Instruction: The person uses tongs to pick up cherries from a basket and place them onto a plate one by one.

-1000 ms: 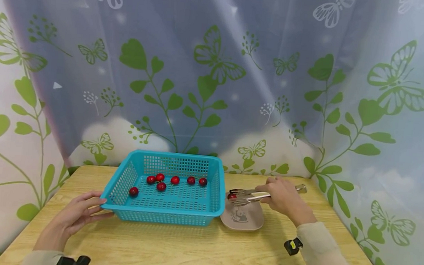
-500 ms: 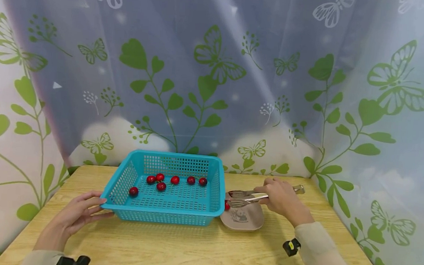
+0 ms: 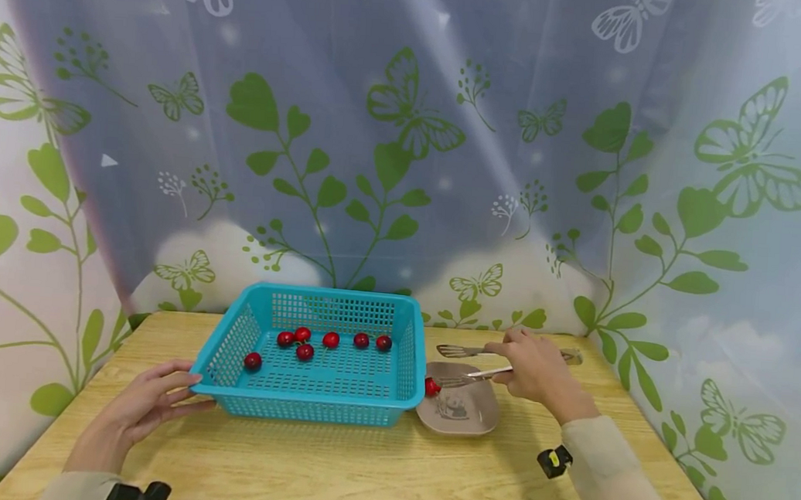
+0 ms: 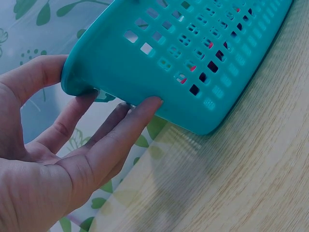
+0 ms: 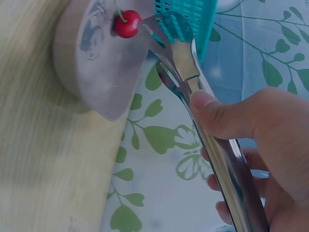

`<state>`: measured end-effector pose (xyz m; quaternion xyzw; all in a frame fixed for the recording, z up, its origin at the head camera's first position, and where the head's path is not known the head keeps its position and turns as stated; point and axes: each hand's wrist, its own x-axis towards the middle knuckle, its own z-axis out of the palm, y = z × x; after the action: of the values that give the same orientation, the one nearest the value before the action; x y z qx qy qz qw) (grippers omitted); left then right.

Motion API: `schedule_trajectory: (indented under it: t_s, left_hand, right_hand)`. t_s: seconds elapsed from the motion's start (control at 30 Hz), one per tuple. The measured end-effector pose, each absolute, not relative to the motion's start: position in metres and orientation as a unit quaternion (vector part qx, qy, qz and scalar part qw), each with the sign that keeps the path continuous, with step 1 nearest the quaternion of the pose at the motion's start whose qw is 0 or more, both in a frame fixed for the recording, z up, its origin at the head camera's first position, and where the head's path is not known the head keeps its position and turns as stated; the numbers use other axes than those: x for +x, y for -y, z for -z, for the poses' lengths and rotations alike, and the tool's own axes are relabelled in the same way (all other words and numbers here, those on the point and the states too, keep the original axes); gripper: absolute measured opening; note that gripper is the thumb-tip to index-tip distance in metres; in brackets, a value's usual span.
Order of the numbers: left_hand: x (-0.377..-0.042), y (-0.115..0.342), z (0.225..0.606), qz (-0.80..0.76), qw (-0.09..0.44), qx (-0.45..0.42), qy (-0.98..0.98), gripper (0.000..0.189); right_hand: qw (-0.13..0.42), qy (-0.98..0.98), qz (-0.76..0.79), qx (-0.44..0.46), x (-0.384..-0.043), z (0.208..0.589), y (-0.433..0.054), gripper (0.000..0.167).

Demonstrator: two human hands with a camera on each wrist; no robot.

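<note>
My left hand (image 3: 141, 406) holds the near-left corner of a blue plastic basket (image 3: 306, 409) by its rim, the fingers set above and below the edge in the left wrist view. Several dark red cherries (image 3: 305, 352) lie scattered on the basket floor. Over a small beige dish (image 3: 463, 423), my right hand (image 3: 534, 372) grips metal tongs (image 5: 219, 159), whose slotted ends stand apart with nothing between them. One red cherry (image 5: 127, 24), stem up, sits in the dish near its basket-side edge, just beyond a tong tip in the right wrist view.
A light wooden table (image 3: 329, 473) carries the basket and the dish, which stand side by side. Behind them and at both sides hangs a curtain (image 3: 404, 204) printed with leaves and butterflies. Small black cameras (image 3: 554, 461) are strapped to both wrists.
The cherry that was between the tong ends now lies in the dish by the basket. The tong ends have spread apart, the far one lifting away. My left hand has stayed put.
</note>
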<state>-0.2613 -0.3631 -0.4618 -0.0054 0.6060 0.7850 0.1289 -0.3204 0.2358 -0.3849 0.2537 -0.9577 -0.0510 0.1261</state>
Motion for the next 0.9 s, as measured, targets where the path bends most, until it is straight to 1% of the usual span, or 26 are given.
schedule_trajectory:
  t_s: [0.23, 0.53, 0.9]
  left_hand:
    - [-0.261, 0.363, 0.462, -0.785, 0.129, -0.004, -0.606, 0.026]
    - [-0.26, 0.361, 0.459, -0.788, 0.128, -0.002, -0.602, 0.026]
    - [-0.261, 0.363, 0.46, -0.792, 0.133, 0.011, -0.596, 0.028]
  right_hand:
    - [0.141, 0.96, 0.056, 0.236, -0.324, 0.367, -0.233, 0.054]
    - [0.193, 0.946, 0.057, 0.254, -0.327, 0.352, -0.221, 0.055]
    - [0.248, 0.926, 0.061, 0.278, -0.326, 0.344, -0.214, 0.056]
